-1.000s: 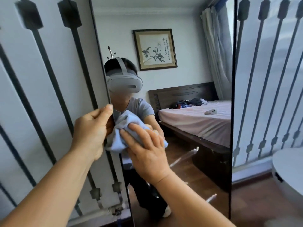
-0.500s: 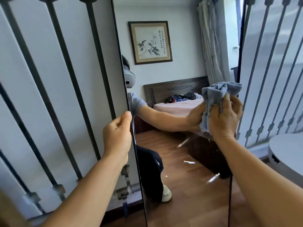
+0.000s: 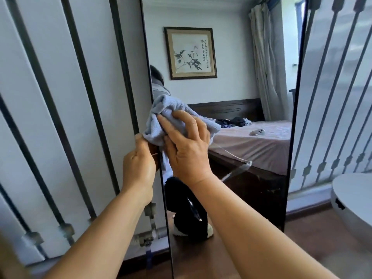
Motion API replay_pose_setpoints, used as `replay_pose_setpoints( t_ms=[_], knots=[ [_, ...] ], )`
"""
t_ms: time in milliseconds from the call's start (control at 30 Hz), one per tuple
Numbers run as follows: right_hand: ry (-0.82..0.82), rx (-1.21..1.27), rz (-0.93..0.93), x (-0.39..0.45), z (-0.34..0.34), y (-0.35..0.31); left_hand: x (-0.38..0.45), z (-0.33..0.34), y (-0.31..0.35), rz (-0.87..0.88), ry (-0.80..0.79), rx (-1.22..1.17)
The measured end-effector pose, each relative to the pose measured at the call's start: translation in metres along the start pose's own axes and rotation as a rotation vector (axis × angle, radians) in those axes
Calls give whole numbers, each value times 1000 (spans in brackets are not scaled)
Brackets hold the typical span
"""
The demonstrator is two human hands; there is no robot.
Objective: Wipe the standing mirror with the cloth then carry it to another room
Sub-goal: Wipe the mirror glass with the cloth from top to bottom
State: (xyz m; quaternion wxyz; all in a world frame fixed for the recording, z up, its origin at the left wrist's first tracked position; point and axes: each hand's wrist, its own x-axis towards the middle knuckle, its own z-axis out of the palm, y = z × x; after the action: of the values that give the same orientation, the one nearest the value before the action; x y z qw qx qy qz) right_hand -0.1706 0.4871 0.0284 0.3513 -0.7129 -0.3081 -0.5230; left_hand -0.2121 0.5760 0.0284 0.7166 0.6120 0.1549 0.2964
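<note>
A tall standing mirror (image 3: 251, 198) with a thin black frame leans against the white wall panels and fills the middle of the head view. It reflects a bed, a framed picture and a person. My left hand (image 3: 138, 168) grips the mirror's left edge at about mid height. My right hand (image 3: 186, 146) presses a crumpled light blue cloth (image 3: 161, 117) flat against the glass near that left edge, just above my left hand. Part of the cloth is hidden under my fingers.
White wall panels with dark metal bars (image 3: 84, 97) stand on both sides of the mirror. A round white table (image 3: 354, 200) sits low at the right. A pipe with valves (image 3: 149, 236) runs along the wall base at the left. The floor is brown wood.
My right hand swept the cloth from the mirror's left side to its right edge, then back to the left edge. My left hand stayed on the left frame edge.
</note>
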Motion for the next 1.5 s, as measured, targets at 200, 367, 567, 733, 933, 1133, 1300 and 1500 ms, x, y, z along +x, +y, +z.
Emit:
replay_pose_setpoints(
  t_ms=[200, 367, 567, 733, 933, 1133, 1300, 1500],
  knots=[
    [-86, -7, -156, -74, 8, 19, -10, -4, -16, -49, 18, -8],
    [-130, -14, -255, -109, 3, 35, -22, -5, -35, -62, 39, 9],
    [-48, -43, -177, -93, -7, 54, -33, 4, -53, 39, 119, -19],
    [111, -76, 102, -62, -31, 101, -35, 9, -63, 118, 127, 4],
    [313, -146, 481, -58, -80, 181, -34, 10, -66, 174, 132, -16],
    [319, -102, 605, -68, -82, 177, -37, 4, -67, 216, 66, 17],
    [213, -41, 398, -87, -51, 109, -33, -3, -67, 186, 27, -36],
    [-82, -27, 39, -124, -7, 26, -27, -8, -67, 139, -22, -18]
  ],
)
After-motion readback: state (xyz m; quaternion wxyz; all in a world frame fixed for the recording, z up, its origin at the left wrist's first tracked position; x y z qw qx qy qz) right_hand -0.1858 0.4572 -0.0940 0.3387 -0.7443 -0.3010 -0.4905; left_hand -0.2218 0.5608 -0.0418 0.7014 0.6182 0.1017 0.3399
